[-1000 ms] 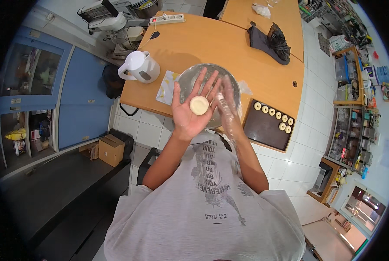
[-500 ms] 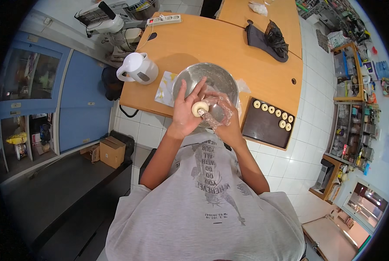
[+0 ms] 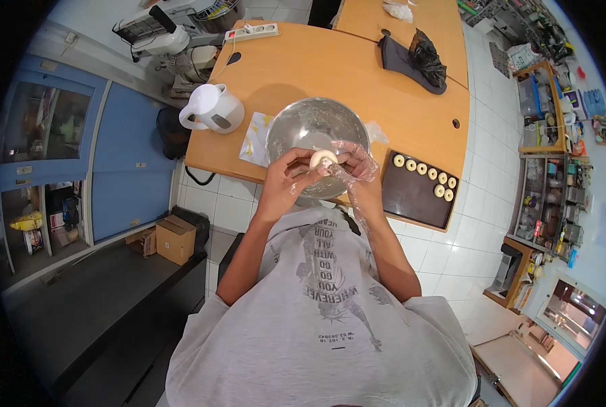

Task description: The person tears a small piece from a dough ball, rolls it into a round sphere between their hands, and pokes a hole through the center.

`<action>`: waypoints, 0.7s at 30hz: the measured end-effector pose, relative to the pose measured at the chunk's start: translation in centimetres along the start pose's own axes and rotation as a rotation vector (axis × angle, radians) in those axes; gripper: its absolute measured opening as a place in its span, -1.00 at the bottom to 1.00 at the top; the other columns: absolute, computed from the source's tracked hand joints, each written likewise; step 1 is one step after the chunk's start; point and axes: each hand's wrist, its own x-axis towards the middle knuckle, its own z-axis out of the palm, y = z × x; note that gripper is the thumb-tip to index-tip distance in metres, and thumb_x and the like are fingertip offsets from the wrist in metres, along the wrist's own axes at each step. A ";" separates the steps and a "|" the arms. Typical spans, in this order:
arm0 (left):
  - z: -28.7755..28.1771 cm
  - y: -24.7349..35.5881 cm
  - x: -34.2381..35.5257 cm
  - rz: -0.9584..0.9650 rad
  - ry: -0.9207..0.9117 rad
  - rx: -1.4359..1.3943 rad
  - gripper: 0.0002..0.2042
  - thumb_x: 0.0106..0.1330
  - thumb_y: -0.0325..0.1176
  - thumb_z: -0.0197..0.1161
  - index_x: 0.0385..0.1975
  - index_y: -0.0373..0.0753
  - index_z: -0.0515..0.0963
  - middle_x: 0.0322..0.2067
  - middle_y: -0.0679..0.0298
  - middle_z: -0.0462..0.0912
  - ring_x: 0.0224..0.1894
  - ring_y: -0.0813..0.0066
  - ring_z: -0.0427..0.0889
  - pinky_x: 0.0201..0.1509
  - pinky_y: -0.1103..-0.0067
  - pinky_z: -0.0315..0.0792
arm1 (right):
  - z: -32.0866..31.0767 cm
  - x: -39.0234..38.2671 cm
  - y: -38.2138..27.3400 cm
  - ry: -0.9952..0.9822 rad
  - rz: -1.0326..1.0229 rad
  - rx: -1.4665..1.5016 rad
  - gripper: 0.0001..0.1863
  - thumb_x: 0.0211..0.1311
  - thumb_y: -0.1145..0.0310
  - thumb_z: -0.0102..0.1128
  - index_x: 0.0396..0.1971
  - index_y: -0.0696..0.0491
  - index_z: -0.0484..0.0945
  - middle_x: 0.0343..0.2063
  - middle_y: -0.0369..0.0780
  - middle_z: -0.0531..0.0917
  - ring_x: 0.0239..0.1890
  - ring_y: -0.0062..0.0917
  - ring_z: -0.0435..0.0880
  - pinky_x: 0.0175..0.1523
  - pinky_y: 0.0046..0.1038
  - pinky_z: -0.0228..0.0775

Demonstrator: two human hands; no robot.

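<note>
A small pale ring of dough (image 3: 323, 157) is held up between my two hands, over the near part of a steel mixing bowl (image 3: 282, 129). My left hand (image 3: 288, 179) grips its left side, fingers curled and thumb beneath. On the other side, my right hand (image 3: 358, 169), coated with whitish dough or flour, pinches the ring with thumb and fingers. Right of the bowl lies a dark baking tray (image 3: 411, 197) bearing several similar dough rings (image 3: 421, 169) along its far and right sides.
A white electric kettle (image 3: 216, 108) stands left of the bowl, beside a yellow-patterned sheet (image 3: 254, 139). Farther back on the wooden table (image 3: 316, 61) are a power strip (image 3: 252, 31) and a dark mitt-like cloth (image 3: 398, 57) with a black plastic bag (image 3: 427, 60).
The ring has gone from lying on my open left palm to being held between the fingers of both hands. My left fingers have curled in, and the ring sits slightly farther right and away.
</note>
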 end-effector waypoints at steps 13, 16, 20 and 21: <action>-1.4 -0.4 0.4 0.005 0.090 0.029 -0.76 0.46 -0.33 0.30 -0.09 -0.41 0.61 -0.22 0.30 0.68 -0.16 0.65 0.62 -0.04 0.64 0.52 | 0.6 -0.4 0.7 -0.029 0.014 -0.133 -0.63 0.29 0.49 0.40 0.07 0.19 0.58 -0.20 -0.22 0.73 -0.12 -0.60 0.69 0.05 -0.52 0.52; -1.7 -0.3 0.7 0.011 0.058 0.099 -0.74 0.47 -0.30 0.29 -0.09 -0.41 0.60 -0.24 0.32 0.65 -0.18 0.65 0.60 -0.07 0.63 0.52 | 0.8 -0.3 0.7 0.009 0.037 -0.128 -0.70 0.29 0.49 0.39 0.00 0.20 0.60 -0.21 -0.24 0.72 -0.13 -0.61 0.68 0.05 -0.52 0.52; -1.6 -0.1 0.9 -0.156 0.044 -0.130 -0.76 0.45 -0.34 0.31 -0.07 -0.41 0.59 -0.21 0.31 0.64 -0.13 0.63 0.61 -0.03 0.63 0.52 | 0.8 -0.3 1.5 0.024 -0.004 -0.084 -0.77 0.29 0.50 0.38 -0.09 0.18 0.62 -0.19 -0.25 0.71 -0.12 -0.61 0.68 0.06 -0.53 0.53; -1.3 0.1 0.8 -0.156 0.040 -0.130 -0.76 0.45 -0.34 0.31 -0.07 -0.41 0.59 -0.21 0.31 0.64 -0.13 0.63 0.61 -0.03 0.63 0.52 | 0.9 -0.3 1.6 0.046 -0.006 -0.044 -0.78 0.28 0.50 0.38 -0.10 0.17 0.62 -0.18 -0.25 0.71 -0.11 -0.61 0.68 0.07 -0.52 0.53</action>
